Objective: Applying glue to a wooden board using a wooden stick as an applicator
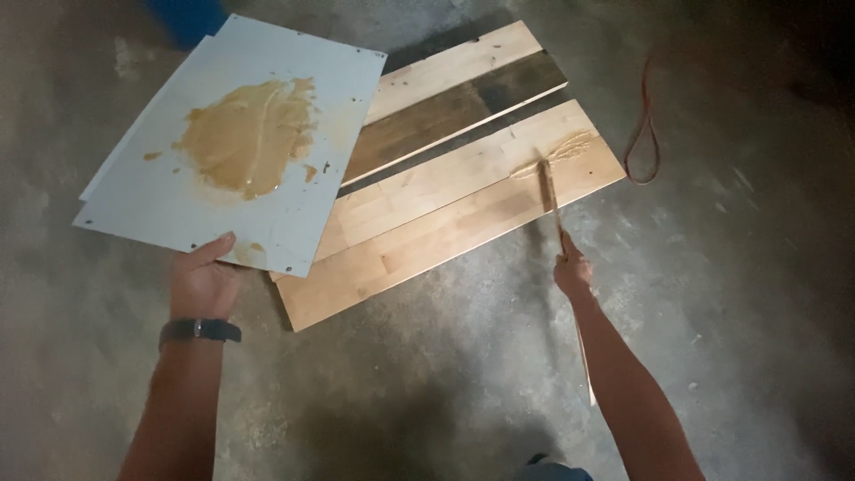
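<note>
right hand (pixel 573 272) clenched on stick (pixel 552 200) | tip apparently touching plank (pixel 463 209) | left hand (pixel 203 278) grasping panel (pixel 240 142) edge

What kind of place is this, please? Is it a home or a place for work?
Probably a workshop or garage-like work area. The floor is bare, stained concrete, wooden boards lie directly on it, and a pale sheet carries a puddle of tan paste.
</note>
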